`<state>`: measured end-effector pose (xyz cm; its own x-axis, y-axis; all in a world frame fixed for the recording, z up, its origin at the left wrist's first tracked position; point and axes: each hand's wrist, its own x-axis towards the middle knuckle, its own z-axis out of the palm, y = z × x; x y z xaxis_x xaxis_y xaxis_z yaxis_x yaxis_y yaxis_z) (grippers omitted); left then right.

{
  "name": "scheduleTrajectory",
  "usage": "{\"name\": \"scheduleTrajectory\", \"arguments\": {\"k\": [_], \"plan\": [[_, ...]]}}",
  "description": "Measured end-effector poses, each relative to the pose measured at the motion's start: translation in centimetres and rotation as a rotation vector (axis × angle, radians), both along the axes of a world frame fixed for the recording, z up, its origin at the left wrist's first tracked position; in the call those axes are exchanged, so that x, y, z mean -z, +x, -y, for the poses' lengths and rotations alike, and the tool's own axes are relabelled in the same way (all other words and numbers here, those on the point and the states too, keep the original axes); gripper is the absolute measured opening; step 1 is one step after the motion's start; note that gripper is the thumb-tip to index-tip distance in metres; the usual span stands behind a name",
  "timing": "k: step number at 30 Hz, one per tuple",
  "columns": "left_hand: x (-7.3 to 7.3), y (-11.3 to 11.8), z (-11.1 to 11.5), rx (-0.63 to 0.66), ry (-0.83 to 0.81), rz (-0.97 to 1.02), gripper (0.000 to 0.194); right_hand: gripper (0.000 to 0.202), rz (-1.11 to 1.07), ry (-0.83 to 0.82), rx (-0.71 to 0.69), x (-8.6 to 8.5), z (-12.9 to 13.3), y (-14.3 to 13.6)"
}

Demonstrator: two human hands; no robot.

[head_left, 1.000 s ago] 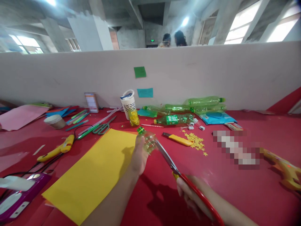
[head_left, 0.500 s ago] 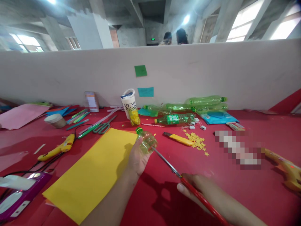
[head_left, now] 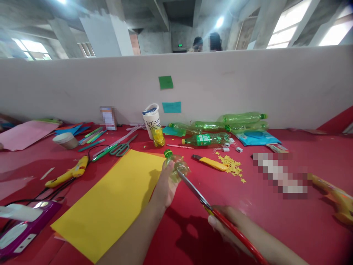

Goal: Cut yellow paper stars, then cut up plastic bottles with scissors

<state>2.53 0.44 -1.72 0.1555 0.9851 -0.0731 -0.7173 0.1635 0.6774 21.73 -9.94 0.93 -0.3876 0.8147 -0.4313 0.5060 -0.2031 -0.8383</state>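
My left hand point(head_left: 167, 184) grips the cut top piece of a green plastic bottle point(head_left: 180, 171), its green cap pointing up and away. Red-handled scissors point(head_left: 231, 227) are held in my right hand point(head_left: 230, 219), and their blades reach the cut side of the bottle piece. Both hands are above the red table, with my left forearm over the edge of a yellow paper sheet point(head_left: 110, 198). How far apart the blades stand is hard to tell.
Beyond my hands lie a yellow cutter point(head_left: 212, 163), yellow paper stars point(head_left: 230, 165), green bottles point(head_left: 204, 139) and a white cup point(head_left: 152, 123). Glue guns lie left point(head_left: 68, 173) and right point(head_left: 335, 198). A purple power strip point(head_left: 30, 230) sits near left.
My left hand has moved slightly right with the bottle piece, which is turned a little. The scissor blades now overlap more of the piece.
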Motion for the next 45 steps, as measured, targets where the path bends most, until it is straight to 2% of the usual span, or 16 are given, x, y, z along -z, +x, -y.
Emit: {"name": "scheduleTrajectory", "arguments": {"k": [4, 8, 13, 17, 22, 33, 45], "plan": [[-0.1, 0.1, 0.0, 0.004, 0.003, -0.008, 0.019, 0.044, 0.039, -0.002, 0.031, -0.5, 0.0, -0.2], [0.0, -0.2, -0.3, -0.034, -0.029, 0.037, 0.019, 0.045, 0.081, -0.021, -0.014, -1.3, -0.1, 0.1], [0.2, -0.4, -0.6, -0.062, -0.06, 0.046, 0.019, 0.046, 0.154, 0.046, 0.023, -0.7, -0.2, 0.4], [0.0, -0.3, -0.5, -0.093, -0.095, 0.048, 0.019, 0.044, 0.121, 0.039, -0.009, -0.2, -0.2, 0.6], [-0.3, -0.2, -0.1, -0.055, -0.072, 0.034, 0.021, 0.044, 0.066, 0.028, 0.076, 0.5, -0.1, 0.3], [-0.1, 0.5, 0.3, -0.02, -0.033, 0.022, 0.024, 0.048, -0.098, -0.102, 0.131, 0.0, 0.1, -1.2], [0.1, 0.7, 0.4, -0.037, -0.004, -0.014, 0.022, 0.046, -0.139, -0.097, 0.143, 0.8, 0.0, -1.1]]}}
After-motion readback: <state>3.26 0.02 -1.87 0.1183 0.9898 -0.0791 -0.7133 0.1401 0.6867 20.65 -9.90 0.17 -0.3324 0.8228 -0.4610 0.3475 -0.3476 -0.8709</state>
